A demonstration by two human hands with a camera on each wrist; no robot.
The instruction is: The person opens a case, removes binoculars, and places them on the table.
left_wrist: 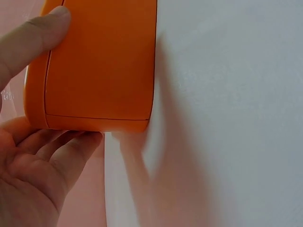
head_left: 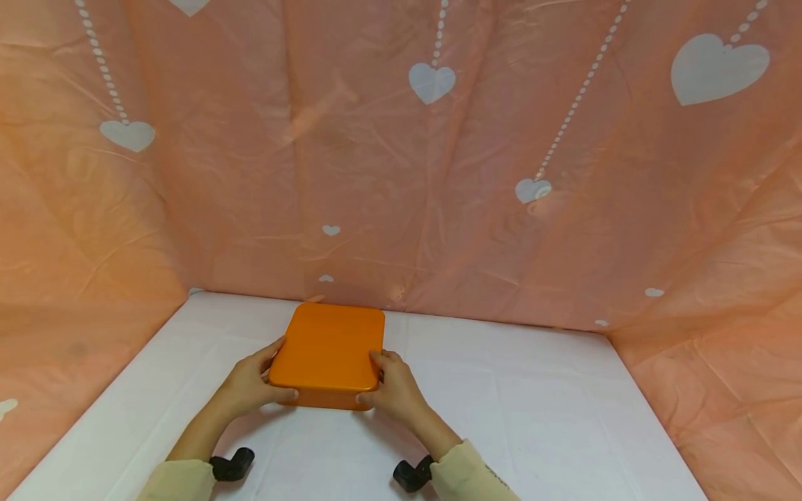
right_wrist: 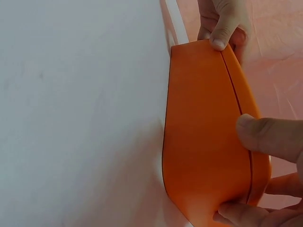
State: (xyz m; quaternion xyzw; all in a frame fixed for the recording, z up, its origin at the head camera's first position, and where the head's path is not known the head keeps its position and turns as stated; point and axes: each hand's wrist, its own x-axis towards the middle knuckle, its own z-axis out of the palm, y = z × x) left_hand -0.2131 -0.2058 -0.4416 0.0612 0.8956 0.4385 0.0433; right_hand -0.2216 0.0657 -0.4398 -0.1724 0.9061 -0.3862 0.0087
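Note:
An orange rectangular box point(head_left: 328, 348) with rounded corners and a closed lid sits toward the back of the white table. A dark seam below its top edge shows in both wrist views. My left hand point(head_left: 250, 383) grips its left side, the thumb point(left_wrist: 40, 35) on the front face and the fingers along the side. On the right side my right hand point(head_left: 401, 390) holds it the same way, its thumb point(right_wrist: 265, 135) on the front face near the seam. The inside of the box is hidden.
White cloth covers the table point(head_left: 532, 403). A pink-orange curtain point(head_left: 376, 174) with white hearts hangs behind it and on both sides. Black wrist mounts point(head_left: 233, 465) sit at each cream sleeve point(head_left: 178, 480).

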